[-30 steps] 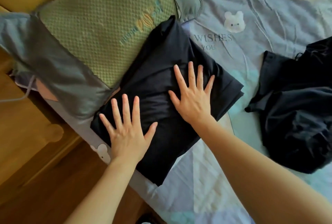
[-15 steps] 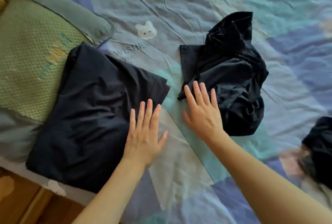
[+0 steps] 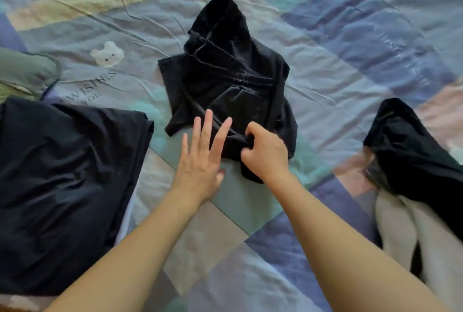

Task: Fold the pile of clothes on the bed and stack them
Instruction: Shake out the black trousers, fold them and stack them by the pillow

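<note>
Both hands have left the folded black garment (image 3: 67, 181), which lies at the left edge of the bed beside a green pillow (image 3: 25, 74), and have crossed to the crumpled black garment (image 3: 230, 86) in the middle of the patchwork bedsheet (image 3: 350, 36). The right hand (image 3: 265, 154) now has its fingers curled round a bunch of cloth at that garment's near edge, where half a second ago it lay flat and spread. The left hand (image 3: 200, 159) is open, fingers straight and slightly fanned, its fingertips just reaching the same near edge.

Another dark garment (image 3: 411, 151) waits at the right edge of the bed, partly over something black and white that is too blurred to identify.

The step in hand looks like picking up the next piece to fold. To do it well, the person would likely need to find a hem or waistband rather than a random bunch, take a second corner with the free hand, then shake the cloth out flat on the open sheet before folding and adding it to the finished piece.
</note>
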